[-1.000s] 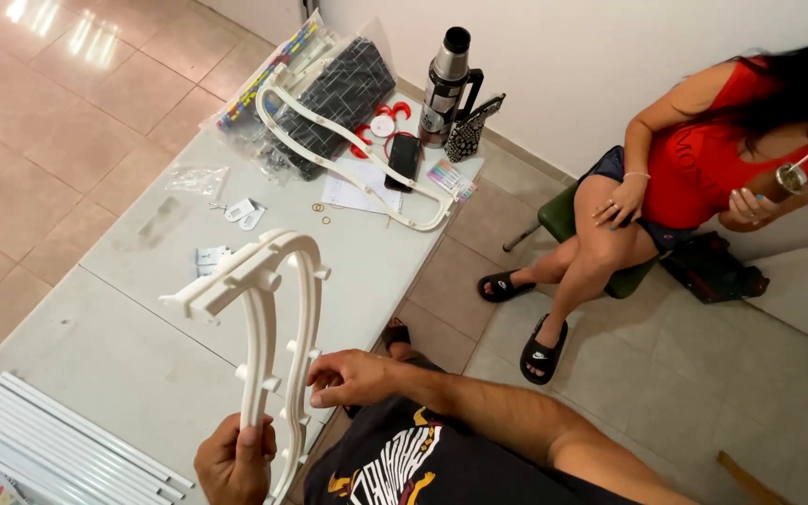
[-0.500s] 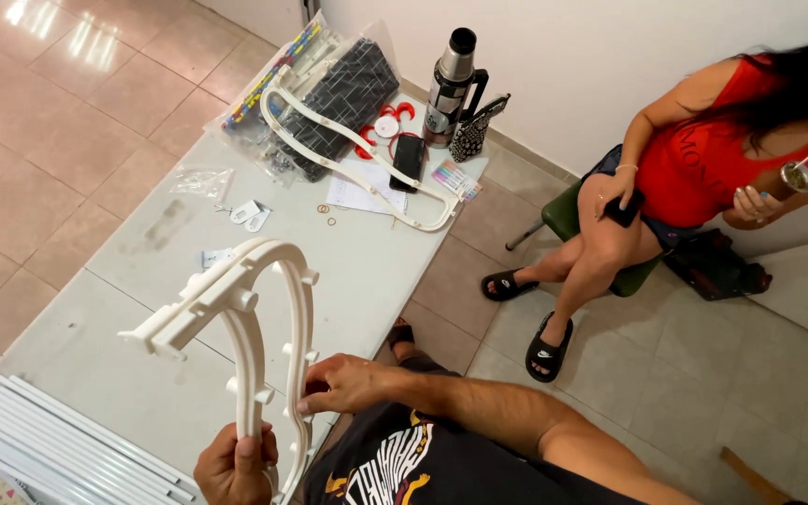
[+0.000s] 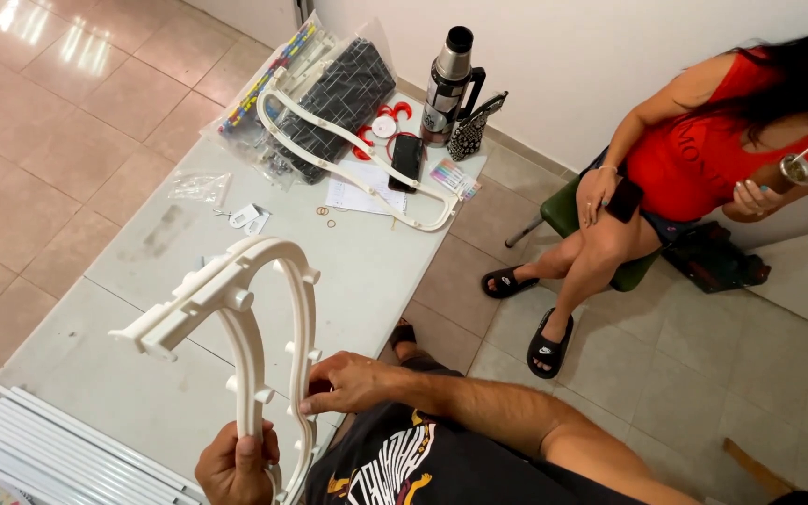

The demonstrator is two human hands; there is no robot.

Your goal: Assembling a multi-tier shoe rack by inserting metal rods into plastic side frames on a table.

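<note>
Surface (image 3: pixel 367 271): one long pale surface, standing on a tiled floor, with the parts spread along it.
White tubes (image 3: pixel 58 449): a bundle at the near left corner, lying side by side; roughly eight, though I cannot count them exactly.
Curved frames: two. One curved white plastic frame (image 3: pixel 268 318) is held upright just above the near end of the surface; the second frame (image 3: pixel 348 150) lies flat at the far end, partly over a dark woven mat in a clear bag (image 3: pixel 329 103).
How the held frame handles: it looks light, since one fist carries it at the bottom; stiff but thin, so it may flex or snap at the small pegs along its rails. The smooth rails between the pegs look like the best places to grip.
Left hand (image 3: pixel 236 463): clenched around the lower end of one rail.
Right hand (image 3: pixel 343 383): fingers pinching the other rail low down, steadying it.
Flask (image 3: pixel 446 84): one, upright by the wall.
Phone (image 3: pixel 407 159): one, dark, lying flat.
Small bags of fittings (image 3: pixel 200 187): one clear bag near the left edge.
Seated person (image 3: pixel 703 159): one, in a red top, well apart from the surface.
</note>
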